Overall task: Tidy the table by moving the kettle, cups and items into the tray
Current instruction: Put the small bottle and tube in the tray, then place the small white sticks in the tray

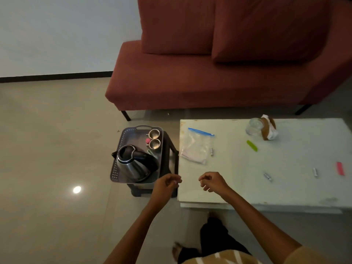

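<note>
A grey tray (122, 138) rests on a dark stool left of the white table (285, 187). In the tray stand a steel kettle (133, 162) with a black handle, two metal cups (154, 139) and a small pink item (147, 140). On the table lie a zip bag (196, 147), a green strip (252, 145), a pink strip (340, 169), three small silver items (267, 176) and a glass jar (254, 126). My left hand (167, 184) hovers by the tray's near right corner, fingers curled and holding nothing. My right hand (212, 182) hangs over the table's near left corner, loosely curled, also holding nothing.
A red sofa (209, 77) stands behind the table and tray. A brown and white wrapped packet (269, 127) lies beside the jar. Tiled floor (47, 149) stretches to the left. My legs show below the table's front edge.
</note>
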